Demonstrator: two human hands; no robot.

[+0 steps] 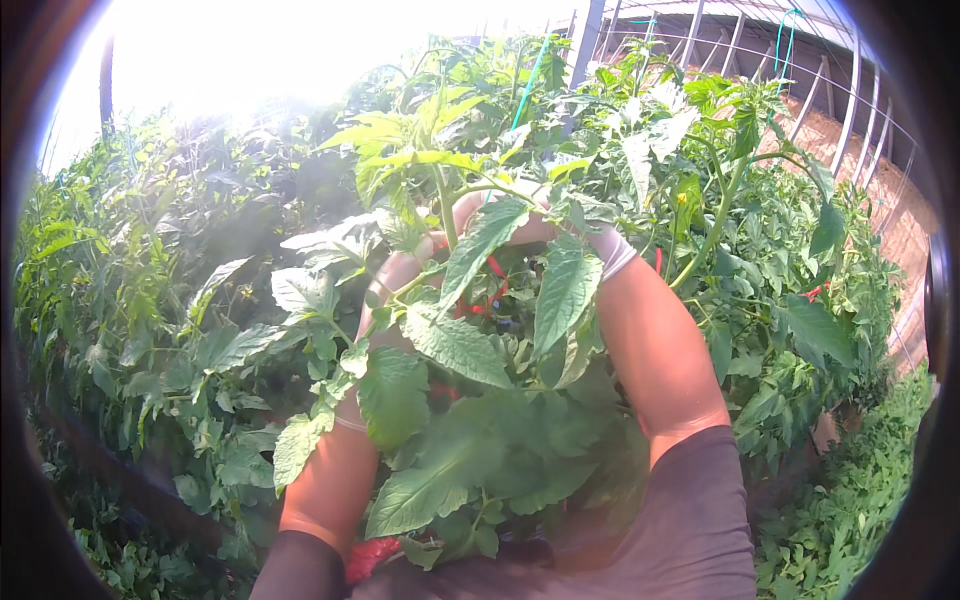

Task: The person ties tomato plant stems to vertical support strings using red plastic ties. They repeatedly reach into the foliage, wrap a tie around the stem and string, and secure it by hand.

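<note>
Both my arms reach around a leafy tomato plant, and pale thin gloves cover my hands. My left hand (405,266) is at the left of the upright tomato stem (448,214), its thumb close to the stem and a bit of red tie. From the right, my right hand (536,225) bends in behind the leaves, near the same stem. Leaves hide most of the fingers, so their grip is unclear. A loose red ribbon (496,281) hangs below the hands among the foliage. Large tomato leaves (457,345) spread in front of my forearms.
Dense tomato plants (150,300) crowd the left. A thick stem (716,225) rises at right, near a green string (784,45). A grey post (585,45) stands behind. Metal frame bars (851,105) line a tan wall (907,202). Something red (371,555) lies by my left sleeve.
</note>
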